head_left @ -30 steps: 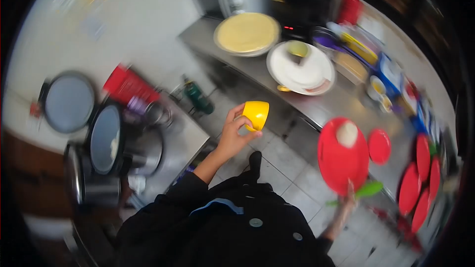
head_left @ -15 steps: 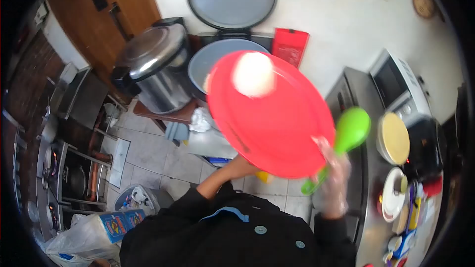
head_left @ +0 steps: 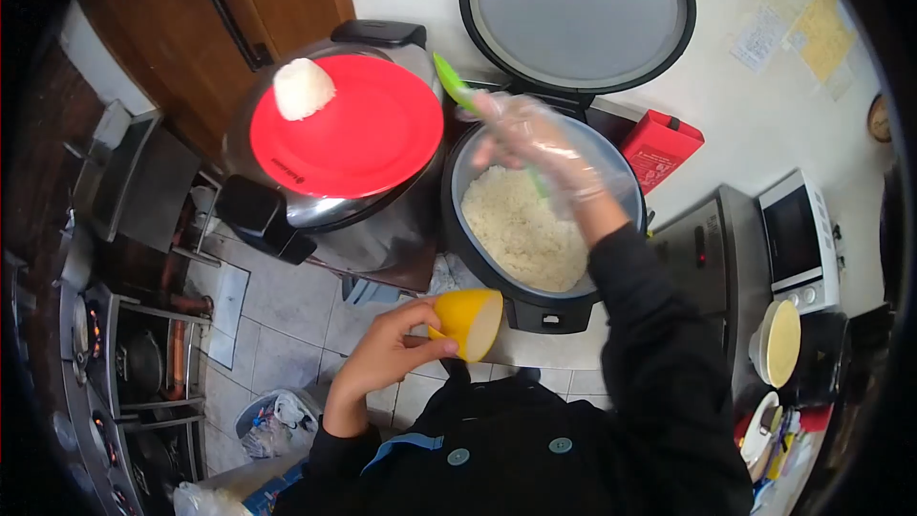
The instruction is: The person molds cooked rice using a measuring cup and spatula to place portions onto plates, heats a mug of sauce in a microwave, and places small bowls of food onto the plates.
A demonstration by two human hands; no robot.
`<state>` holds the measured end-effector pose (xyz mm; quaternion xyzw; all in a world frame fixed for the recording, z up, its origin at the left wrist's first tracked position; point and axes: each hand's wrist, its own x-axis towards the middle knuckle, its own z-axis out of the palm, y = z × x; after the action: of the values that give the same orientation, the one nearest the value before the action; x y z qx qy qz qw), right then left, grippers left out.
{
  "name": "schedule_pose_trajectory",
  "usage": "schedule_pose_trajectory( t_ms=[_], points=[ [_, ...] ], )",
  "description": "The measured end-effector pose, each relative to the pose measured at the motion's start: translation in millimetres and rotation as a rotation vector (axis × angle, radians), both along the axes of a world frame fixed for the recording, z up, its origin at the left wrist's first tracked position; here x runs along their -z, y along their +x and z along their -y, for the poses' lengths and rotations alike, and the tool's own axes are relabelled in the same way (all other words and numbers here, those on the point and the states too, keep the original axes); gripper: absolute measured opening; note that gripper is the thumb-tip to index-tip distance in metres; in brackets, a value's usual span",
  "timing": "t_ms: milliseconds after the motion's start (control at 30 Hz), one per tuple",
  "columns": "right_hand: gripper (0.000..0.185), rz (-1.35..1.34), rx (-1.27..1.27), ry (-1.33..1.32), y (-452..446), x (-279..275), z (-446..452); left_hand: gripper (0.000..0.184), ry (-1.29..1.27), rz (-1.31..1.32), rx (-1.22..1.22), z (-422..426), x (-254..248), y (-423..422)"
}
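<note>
Our plate [head_left: 368,139] bears one mound [head_left: 304,90]; rice [head_left: 521,229] remains in the pot [head_left: 549,315]. Our left hand [head_left: 387,354] grips a cup [head_left: 463,323], our right hand [head_left: 540,139] a paddle [head_left: 448,78].

Kitchen — rice cooker [head_left: 548,316], microwave [head_left: 796,229].

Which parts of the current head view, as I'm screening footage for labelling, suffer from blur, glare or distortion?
Head view: strong wide-angle curvature, with blackened corners; head view: glare on the steel cooker beneath the red plate; head view: gloved right hand looks slightly blurred, yellow cup clearer.
</note>
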<state>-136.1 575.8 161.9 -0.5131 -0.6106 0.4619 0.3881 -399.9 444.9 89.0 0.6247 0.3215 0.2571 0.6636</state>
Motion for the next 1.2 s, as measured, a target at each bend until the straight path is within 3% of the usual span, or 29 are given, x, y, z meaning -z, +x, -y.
schedule_pose_trajectory(
  t_ms=[67, 133, 167, 200, 267, 300, 367, 400, 467, 500, 533, 567, 600, 700, 733, 800, 867, 900, 967, 1000, 1100, 1167, 1200],
  points=[
    [0.056, 0.238, 0.139, -0.149, 41, 0, -7, 0.015, -0.015, 0.008, -0.005, -20, 1, 1],
    [0.045, 0.609, 0.053, -0.118, 90, 32, -8, 0.012, 0.031, 0.131, -0.142, -35, 6, 10],
    [0.038, 0.783, 0.019, -0.082, 113, 53, -3, 0.01, -0.14, 0.218, -0.167, -42, 5, 20],
    [0.032, 0.963, -0.025, 0.028, 132, 81, 7, 0.01, -0.155, 0.214, -0.156, -52, 2, 33],
    [0.021, 1.245, -0.067, 0.283, 163, 141, 29, 0.016, 0.084, -0.027, -0.074, -82, -1, 70],
    [0.021, 1.242, -0.071, 0.278, 157, 147, 26, 0.02, 0.225, -0.131, -0.017, -100, -1, 91],
    [0.018, 1.419, -0.161, -0.017, 153, 164, 14, 0.029, 0.577, -0.441, 0.162, -147, 28, 152],
    [0.018, 1.415, -0.16, -0.014, 161, 188, 8, 0.034, 0.76, -0.664, 0.233, -168, 50, 186],
    [0.015, 1.328, -0.211, 0.241, 180, 259, -2, 0.044, 1.073, -1.002, 0.233, -204, 117, 244],
    [0.014, 1.297, -0.225, 0.324, 187, 288, -4, 0.044, 1.077, -1.004, 0.24, -216, 129, 263],
    [0.011, 0.82, -0.203, 0.25, 190, 312, 6, 0.046, 0.972, -1.079, 0.551, -226, 138, 279],
    [0.01, 0.579, -0.184, 0.203, 194, 327, 13, 0.048, 0.843, -1.137, 0.86, -231, 148, 291],
    [0.01, 0.336, -0.169, 0.161, 198, 342, 21, 0.048, 0.838, -1.137, 0.875, -233, 161, 299],
    [0.011, 0.244, -0.305, 0.018, 223, 406, 51, 0.052, 0.891, -1.044, 1.162, -227, 185, 310],
    [0.012, 0.453, -0.561, 0.228, 237, 466, 56, 0.051, 0.758, -1.072, 1.219, -225, 185, 311],
    [0.012, 0.655, -0.82, 0.441, 226, 490, 60, 0.05, 0.617, -1.097, 1.273, -220, 165, 309],
    [0.011, 1.053, -0.527, -0.191, 160, 463, 66, 0.045, 0.414, -1.128, 1.129, -206, 137, 302],
    [0.011, 1.047, -0.531, -0.198, 151, 460, 69, 0.045, 0.405, -1.126, 1.136, -205, 153, 300],
    [0.009, 0.804, -0.345, -0.132, 144, 454, 67, 0.04, 0.187, -1.019, 0.859, -208, 183, 295],
    [0.01, 0.685, -0.25, -0.09, 144, 451, 60, 0.04, 0.195, -1.021, 0.849, -206, 173, 294],
    [0.01, 1.201, -0.565, 0.208, 125, 335, 40, 0.036, 0.281, -1.11, 0.618, -197, 143, 287],
    [0.01, 1.521, -0.742, 0.482, 112, 258, 32, 0.045, 0.289, -0.951, 0.3, -209, 133, 271],
    [0.011, 1.595, -0.741, 0.587, 107, 229, 33, 0.045, 0.296, -0.956, 0.289, -209, 124, 263]
  ],
)
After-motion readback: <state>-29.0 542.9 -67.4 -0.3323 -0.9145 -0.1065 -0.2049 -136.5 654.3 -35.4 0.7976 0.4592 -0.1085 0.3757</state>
